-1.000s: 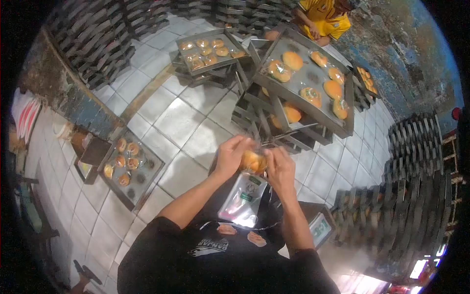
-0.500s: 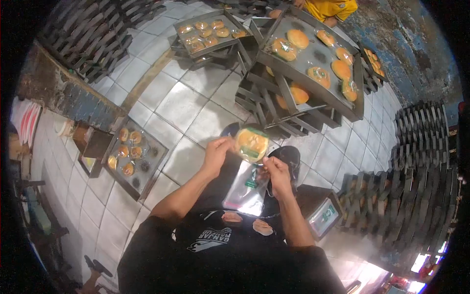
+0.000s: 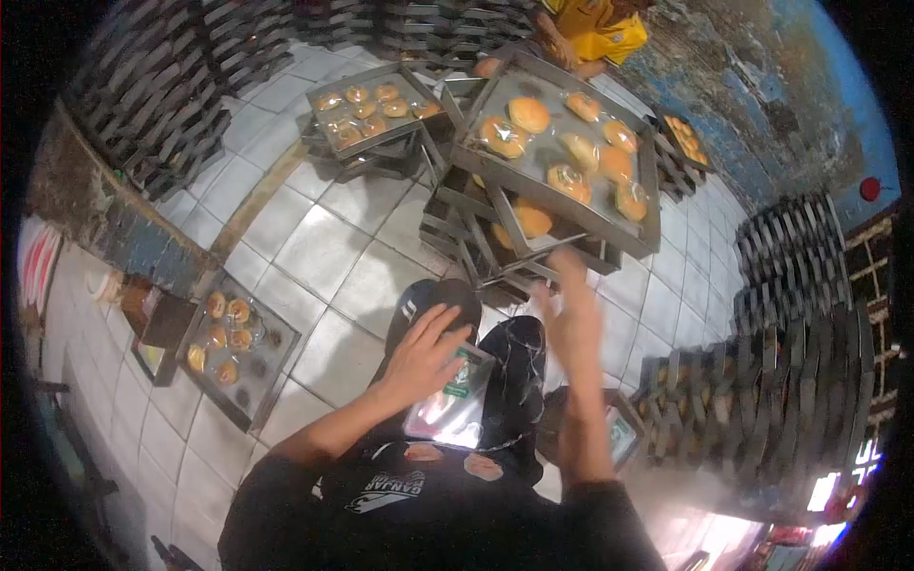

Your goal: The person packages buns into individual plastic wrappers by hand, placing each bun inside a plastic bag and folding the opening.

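Observation:
My left hand [image 3: 424,357] is open, its fingers stretched over the upper end of clear plastic bags [image 3: 447,409] with a green print, which lie on my lap. My right hand [image 3: 573,309] is smeared by motion in front of the large metal tray [image 3: 533,214]; its thumb stands apart from the fingers and nothing shows between them. Round golden buns lie on that tray, several in clear wrappers. Among them, a blurred bun [image 3: 579,150] sits near the middle.
A smaller tray of buns [image 3: 371,114] stands at the back. Another bun tray [image 3: 249,357] lies on the tiles at left. Stacked dark trays [image 3: 752,409] rise at right. A person in a yellow shirt [image 3: 595,29] sits beyond the large tray.
The wrapped bun has left my hands, and an extra blurred bun appears on the large tray. My right hand has reached forward; my left hand has dropped to the bags. The view has shifted.

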`<state>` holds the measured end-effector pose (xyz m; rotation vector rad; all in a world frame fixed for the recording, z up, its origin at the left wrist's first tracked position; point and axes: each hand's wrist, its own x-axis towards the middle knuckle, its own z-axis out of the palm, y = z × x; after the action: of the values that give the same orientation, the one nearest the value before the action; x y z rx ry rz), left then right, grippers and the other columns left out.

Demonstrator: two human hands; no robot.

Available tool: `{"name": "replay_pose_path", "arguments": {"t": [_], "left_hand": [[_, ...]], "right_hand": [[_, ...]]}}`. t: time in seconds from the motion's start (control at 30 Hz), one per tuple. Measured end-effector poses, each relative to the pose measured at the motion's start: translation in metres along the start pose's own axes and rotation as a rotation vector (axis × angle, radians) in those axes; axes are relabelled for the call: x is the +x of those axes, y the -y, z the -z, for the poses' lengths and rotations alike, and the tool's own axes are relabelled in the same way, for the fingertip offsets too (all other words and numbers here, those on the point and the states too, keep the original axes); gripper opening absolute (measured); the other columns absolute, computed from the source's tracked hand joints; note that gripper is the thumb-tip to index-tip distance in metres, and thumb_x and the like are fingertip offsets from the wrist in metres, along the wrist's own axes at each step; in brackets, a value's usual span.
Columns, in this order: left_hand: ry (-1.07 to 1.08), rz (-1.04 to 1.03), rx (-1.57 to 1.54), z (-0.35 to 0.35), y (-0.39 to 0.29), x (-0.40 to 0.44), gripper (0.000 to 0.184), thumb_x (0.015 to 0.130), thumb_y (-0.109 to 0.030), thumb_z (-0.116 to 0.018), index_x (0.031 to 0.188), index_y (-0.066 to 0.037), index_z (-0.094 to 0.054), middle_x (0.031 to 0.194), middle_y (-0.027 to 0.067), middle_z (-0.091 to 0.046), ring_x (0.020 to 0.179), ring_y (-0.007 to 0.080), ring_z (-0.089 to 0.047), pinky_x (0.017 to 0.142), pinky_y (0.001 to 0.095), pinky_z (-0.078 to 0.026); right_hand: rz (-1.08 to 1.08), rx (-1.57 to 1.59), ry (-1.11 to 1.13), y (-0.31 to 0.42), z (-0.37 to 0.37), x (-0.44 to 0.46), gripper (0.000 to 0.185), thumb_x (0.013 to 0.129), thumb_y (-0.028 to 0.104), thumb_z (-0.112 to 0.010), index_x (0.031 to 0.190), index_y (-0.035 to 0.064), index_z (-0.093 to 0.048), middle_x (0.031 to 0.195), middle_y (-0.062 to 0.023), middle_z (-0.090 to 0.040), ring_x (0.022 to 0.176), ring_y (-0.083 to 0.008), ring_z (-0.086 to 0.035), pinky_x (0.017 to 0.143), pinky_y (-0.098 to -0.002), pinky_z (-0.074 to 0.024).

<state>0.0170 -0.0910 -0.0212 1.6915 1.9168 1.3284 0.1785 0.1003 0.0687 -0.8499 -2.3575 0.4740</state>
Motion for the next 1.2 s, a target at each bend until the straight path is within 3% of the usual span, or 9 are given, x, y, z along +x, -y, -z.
{"name": "replay_pose_path", "arguments": {"t": [0.07, 0.23, 0.3, 0.43, 0.5, 0.67, 0.73, 0.9, 1.2], "left_hand": [[0.043, -0.122, 0.344, 0.008, 0.005, -0.022, 0.037, 0.081, -0.013, -0.076, 0.117, -0.005, -0.072, 0.151, 0.0154, -0.052, 0.144, 0.0372, -0.043, 0.112, 0.0456, -0.045], [0.123, -0.409, 0.229, 0.014, 0.013, -0.021, 0.032, 0.081, -0.012, -0.077, 0.111, -0.004, -0.075, 0.157, 0.0179, -0.046, 0.146, 0.0392, -0.041, 0.115, 0.0465, -0.043], [0.049, -0.229, -0.091, 0.005, 0.002, -0.022, 0.036, 0.083, -0.013, -0.078, 0.118, -0.003, -0.074, 0.157, 0.0203, -0.046, 0.149, 0.0393, -0.038, 0.116, 0.0446, -0.042], [0.761, 0.503, -0.6, 0.025, 0.012, 0.001, 0.031, 0.099, -0.015, -0.069, 0.124, 0.002, -0.066, 0.124, 0.0174, -0.073, 0.104, 0.0246, -0.073, 0.094, 0.0356, -0.056], [0.576, 0.629, -0.85, 0.02, 0.021, 0.0, 0.025, 0.101, -0.017, -0.066, 0.117, 0.002, -0.067, 0.11, 0.015, -0.075, 0.093, 0.0216, -0.074, 0.087, 0.0334, -0.057], [-0.074, 0.834, -1.218, 0.0, 0.036, 0.008, 0.025, 0.106, -0.022, -0.06, 0.099, 0.0, -0.067, 0.088, 0.0093, -0.072, 0.081, 0.0191, -0.074, 0.077, 0.027, -0.056], [-0.048, 0.8, -1.205, -0.007, 0.047, 0.001, 0.021, 0.105, -0.02, -0.061, 0.1, 0.0, -0.066, 0.089, 0.0062, -0.071, 0.081, 0.0175, -0.074, 0.073, 0.0256, -0.056], [-0.088, 0.804, -1.11, -0.007, 0.046, 0.005, 0.02, 0.105, -0.016, -0.062, 0.101, 0.004, -0.067, 0.088, 0.0085, -0.073, 0.078, 0.0138, -0.071, 0.071, 0.0268, -0.057], [-0.094, 0.751, -1.189, 0.0, 0.047, 0.009, 0.029, 0.11, -0.021, -0.051, 0.105, 0.004, -0.064, 0.091, 0.0148, -0.074, 0.079, 0.0182, -0.072, 0.071, 0.0294, -0.059]], "right_hand": [[-0.004, 0.173, 0.251, 0.014, -0.022, -0.05, 0.054, 0.087, 0.021, -0.08, 0.133, -0.0008, -0.061, 0.139, -0.0238, -0.06, 0.13, -0.0412, -0.056, 0.111, -0.0466, -0.0444], [0.123, -0.005, 0.387, 0.011, -0.038, -0.106, 0.036, 0.084, 0.012, -0.077, 0.116, -0.0011, -0.066, 0.11, -0.0183, -0.068, 0.108, -0.0401, -0.064, 0.106, -0.0465, -0.0479], [0.105, -0.093, 0.456, 0.004, -0.023, -0.111, 0.03, 0.083, 0.013, -0.077, 0.108, -0.0006, -0.068, 0.1, -0.0156, -0.068, 0.1, -0.0399, -0.065, 0.102, -0.0467, -0.0499], [-0.075, 0.29, 0.568, 0.027, 0.041, -0.017, 0.021, 0.088, 0.01, -0.074, 0.108, 0.0037, -0.069, 0.099, -0.0111, -0.069, 0.091, -0.0284, -0.069, 0.084, -0.0378, -0.0557], [-0.028, 0.34, 0.442, 0.005, 0.048, 0.046, 0.028, 0.094, 0.013, -0.074, 0.12, 0.0048, -0.068, 0.106, -0.0056, -0.071, 0.097, -0.0158, -0.068, 0.084, -0.0322, -0.0538], [-0.058, 0.396, 0.303, -0.055, 0.003, 0.248, 0.035, 0.104, 0.031, -0.062, 0.122, 0.0019, -0.067, 0.102, -0.0077, -0.073, 0.096, -0.0164, -0.07, 0.086, -0.0312, -0.0545], [-0.099, 0.495, 0.296, -0.075, -0.035, 0.315, 0.038, 0.104, 0.035, -0.06, 0.12, 0.0015, -0.069, 0.101, -0.01, -0.075, 0.096, -0.018, -0.072, 0.086, -0.0334, -0.055], [-0.017, -0.502, 0.326, -0.144, -0.104, 0.413, 0.06, 0.105, 0.053, -0.05, 0.118, -0.0027, -0.07, 0.108, -0.0233, -0.075, 0.099, -0.0344, -0.072, 0.092, -0.0443, -0.0531], [-0.048, 0.015, 0.362, -0.121, -0.089, 0.358, 0.061, 0.087, 0.045, -0.079, 0.125, 0.0003, -0.063, 0.115, -0.0153, -0.068, 0.102, -0.0249, -0.067, 0.086, -0.039, -0.0531]]}}
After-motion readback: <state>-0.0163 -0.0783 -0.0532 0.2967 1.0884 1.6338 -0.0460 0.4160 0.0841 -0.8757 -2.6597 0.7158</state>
